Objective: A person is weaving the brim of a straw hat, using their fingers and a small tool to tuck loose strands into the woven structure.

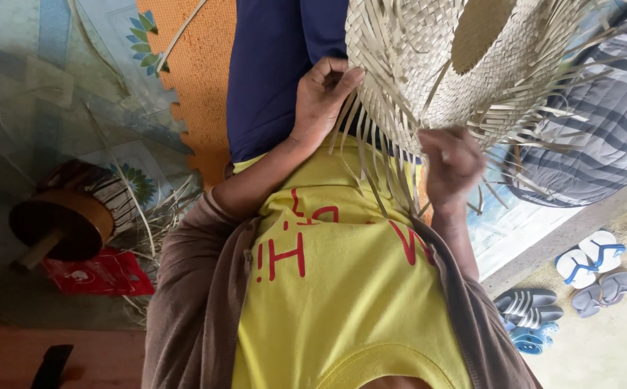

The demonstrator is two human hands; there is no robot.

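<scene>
The half-woven straw hat [414, 65] lies on the lap, its loose strands [371, 155] trailing from the brim toward the torso; the left hand [324, 94] pinches strands at the brim's near edge, and the right hand [451, 162], just beside the brim, is too blurred to tell its grip.

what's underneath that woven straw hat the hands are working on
Under the woven hat lie blue-clad legs and an orange mat. Loose strands hang over the yellow shirt; the rest is covered.
</scene>
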